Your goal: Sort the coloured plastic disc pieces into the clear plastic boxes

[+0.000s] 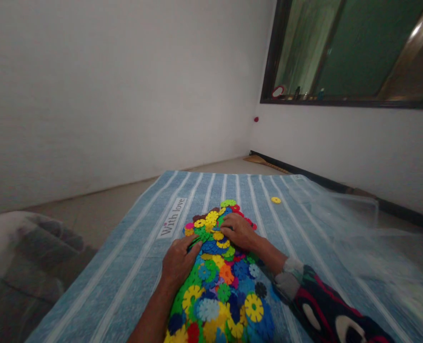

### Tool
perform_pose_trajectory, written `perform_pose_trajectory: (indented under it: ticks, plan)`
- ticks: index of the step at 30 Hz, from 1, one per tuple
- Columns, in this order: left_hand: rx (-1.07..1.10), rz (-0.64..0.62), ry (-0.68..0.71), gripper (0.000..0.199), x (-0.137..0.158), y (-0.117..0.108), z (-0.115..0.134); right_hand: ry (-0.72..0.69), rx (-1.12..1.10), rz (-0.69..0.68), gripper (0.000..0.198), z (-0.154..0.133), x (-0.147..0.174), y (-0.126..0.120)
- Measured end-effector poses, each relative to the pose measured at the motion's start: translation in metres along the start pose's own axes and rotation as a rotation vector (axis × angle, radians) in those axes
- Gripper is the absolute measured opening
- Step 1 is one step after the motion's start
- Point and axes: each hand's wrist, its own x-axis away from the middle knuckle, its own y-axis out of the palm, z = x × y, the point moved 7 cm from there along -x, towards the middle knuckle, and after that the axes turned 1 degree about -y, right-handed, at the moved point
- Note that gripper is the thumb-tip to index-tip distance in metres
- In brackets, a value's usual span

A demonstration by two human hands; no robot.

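Note:
A long heap of colourful notched plastic discs (226,274) lies on a blue and white striped cloth (125,281). At its left side is my left hand (179,262), closed with thumb and forefinger around the edge of some green notched discs (205,233). My right hand (238,231) reaches in from the right over the far part of the heap. Its fingers are bent down among yellow, blue and green discs, and whatever sits under the fingertips is hidden. Yellow notched discs (211,218) lie between and beyond the two hands.
A single yellow disc (276,200) lies apart on the cloth, right of the heap. Along the cloth's right side is a clear plastic container or bag (357,233), partly blurred. A pale covered bulk (25,257) stands at left. A wall (125,95) rises behind.

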Motion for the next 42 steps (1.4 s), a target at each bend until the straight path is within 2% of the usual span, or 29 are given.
perform_pose_trajectory:
  ticks: [10, 15, 18, 25, 37, 42]
  plan:
    - [-0.022, -0.019, -0.002, 0.043, 0.000, 0.001, 0.001, 0.088, -0.012, 0.060, 0.022, 0.008, 0.005, -0.002]
    - [-0.024, -0.018, -0.002, 0.044, 0.000, 0.002, -0.001, 0.015, -0.030, 0.108, 0.013, -0.002, 0.012, -0.005]
    - [-0.038, -0.021, 0.001, 0.044, 0.000, 0.002, -0.001, -0.007, -0.027, 0.084, 0.011, -0.005, 0.014, -0.001]
    - [-0.039, -0.017, 0.011, 0.044, -0.001, 0.000, 0.000, 0.059, -0.016, 0.061, 0.015, 0.003, 0.015, 0.004]
    - [0.000, 0.020, 0.000, 0.050, -0.002, 0.004, -0.007, 0.076, -0.122, 0.178, 0.011, 0.010, 0.023, -0.006]
    - [0.048, 0.048, -0.003, 0.047, -0.001, 0.004, -0.010, 0.099, -0.178, 0.245, 0.013, 0.012, 0.028, -0.006]
